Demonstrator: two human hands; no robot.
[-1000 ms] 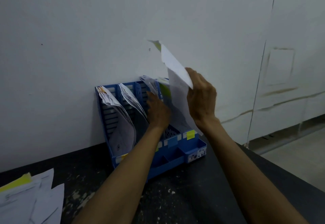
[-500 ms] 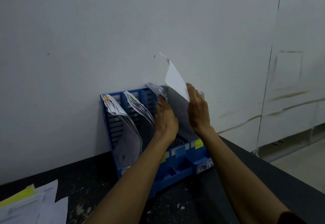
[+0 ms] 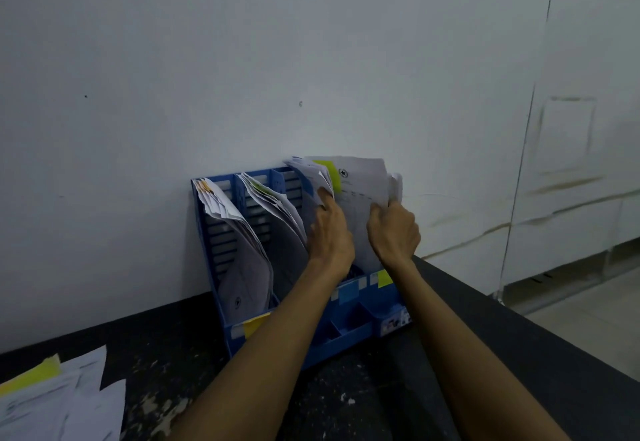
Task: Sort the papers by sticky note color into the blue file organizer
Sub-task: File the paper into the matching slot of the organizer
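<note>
A person's two hands work at a blue file organizer (image 3: 346, 340) standing on a dark, paint-flecked surface (image 3: 346, 406) against a white wall (image 3: 311, 59). The right hand (image 3: 393, 229) curls around the right edge of a printed sheet (image 3: 363, 180) bearing a yellow-green sticky note (image 3: 325, 170) at its top left corner; the sheet stands upright in the organizer's rightmost compartment, its top above the blue dividers. The left hand (image 3: 329, 229), fingers extended, presses against a bundle of papers (image 3: 308, 170) just left of that sheet, holding it aside. Two compartments farther left hold curled paper stacks (image 3: 242, 243) that lean to the left. Small colored labels (image 3: 384, 277) are stuck along the organizer's low front. At the lower left edge of the view, well apart from the organizer, loose papers (image 3: 69, 406) lie flat on the surface, one carrying a yellow sticky note (image 3: 34, 374).
</note>
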